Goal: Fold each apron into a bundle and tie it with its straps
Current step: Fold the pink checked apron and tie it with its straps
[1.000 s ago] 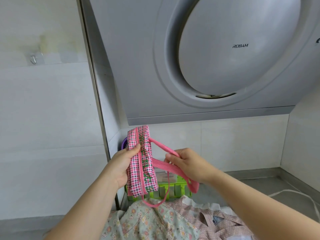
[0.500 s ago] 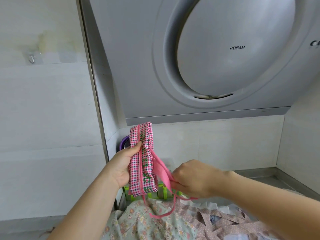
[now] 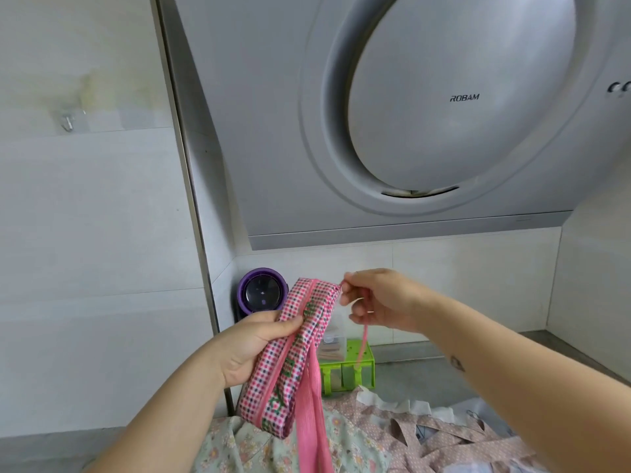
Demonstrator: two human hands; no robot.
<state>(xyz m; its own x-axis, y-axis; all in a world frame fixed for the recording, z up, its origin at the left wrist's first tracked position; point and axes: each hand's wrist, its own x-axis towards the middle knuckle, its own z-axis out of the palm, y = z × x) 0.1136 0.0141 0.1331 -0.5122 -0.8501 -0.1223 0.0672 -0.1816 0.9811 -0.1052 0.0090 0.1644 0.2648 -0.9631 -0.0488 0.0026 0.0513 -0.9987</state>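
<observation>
Two hands hold the gingham bundle (image 3: 290,363) above a green box (image 3: 355,367), its contents unclear. The left hand (image 3: 252,346) grips the bundle's middle; the right hand (image 3: 379,298) pinches a thin pink strap (image 3: 364,339) at its top. Upright before, the bundle now tilts right, and the right hand has risen. A floral apron (image 3: 239,442) and a dotted apron (image 3: 444,442) lie crumpled below.
</observation>
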